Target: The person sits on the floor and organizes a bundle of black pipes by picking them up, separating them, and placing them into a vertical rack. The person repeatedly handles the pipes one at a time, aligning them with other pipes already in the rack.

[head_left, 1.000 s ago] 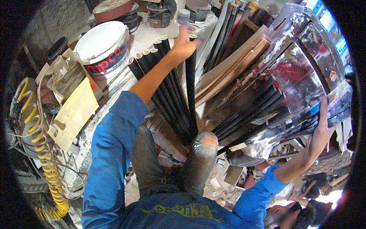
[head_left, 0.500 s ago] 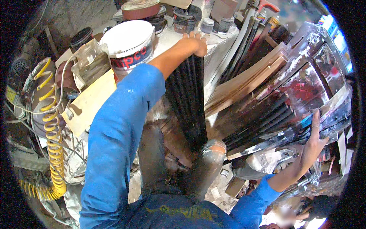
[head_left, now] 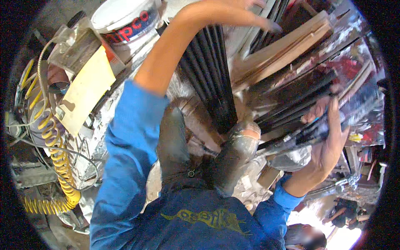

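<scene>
My left hand [head_left: 246,13] reaches across the top of the view, partly cut off by its edge. Blurred fingers stretch out and apart, with nothing seen in them. Below it, long black strips [head_left: 208,62] fan out and run down between my knees. On the right, my right hand [head_left: 327,146] wraps around a long, paint-stained dark strip [head_left: 291,139]; curled fingers show on its far side. More dark strips [head_left: 287,106] lie just beyond that hand. A stack of wooden boards [head_left: 283,56] slants between the two hands.
A white paint bucket [head_left: 125,18] stands at upper left, near a yellow sheet [head_left: 85,91] and a worn box [head_left: 77,50]. A yellow coiled hose [head_left: 62,171] hangs at far left. Other people [head_left: 306,237] are at lower right. Debris [head_left: 241,179] litters the floor.
My left hand has left the top of the black strips and swung right, towards the boards. My right hand has shifted slightly up and left. The whole view has tilted and moved.
</scene>
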Motion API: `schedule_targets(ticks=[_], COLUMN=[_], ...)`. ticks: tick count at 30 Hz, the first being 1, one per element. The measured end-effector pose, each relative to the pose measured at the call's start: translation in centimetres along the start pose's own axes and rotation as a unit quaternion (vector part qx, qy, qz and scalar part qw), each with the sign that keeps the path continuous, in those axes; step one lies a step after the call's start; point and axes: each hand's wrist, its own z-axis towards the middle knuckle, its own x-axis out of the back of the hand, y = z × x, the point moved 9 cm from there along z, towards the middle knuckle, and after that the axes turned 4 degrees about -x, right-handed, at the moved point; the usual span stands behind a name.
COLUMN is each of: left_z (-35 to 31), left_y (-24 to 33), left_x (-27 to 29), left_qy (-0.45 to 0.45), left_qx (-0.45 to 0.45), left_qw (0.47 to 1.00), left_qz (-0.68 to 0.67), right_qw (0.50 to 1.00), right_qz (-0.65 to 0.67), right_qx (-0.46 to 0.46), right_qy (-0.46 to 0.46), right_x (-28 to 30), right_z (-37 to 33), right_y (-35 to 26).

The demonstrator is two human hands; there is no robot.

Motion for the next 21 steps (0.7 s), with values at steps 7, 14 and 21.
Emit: schedule_targets(ticks=[7,14,21], left_z=[-12.7,-21.6,-25.6], left_y=[11.9,4.7,3.4], left_x=[-11.6,-15.3,-14.1], left_qy=[0.06,0.112,0.19], left_qx=[-0.145,0.245,0.322], left_qw=[0.985,0.723,0.815], left_qz=[-0.07,-0.636,-0.442], right_qw=[0.974,0.999,0.924], right_qz=[-0.18,0.025,-0.254], right_qx=[-0.019,-0.022,-0.213], right_qy=[-0.134,0.036,0.191], right_x=[-7.2,4.7,19.3], right_z=[-1.4,-5.1,-20.6], right_y=[6.6,9.5,37.0])
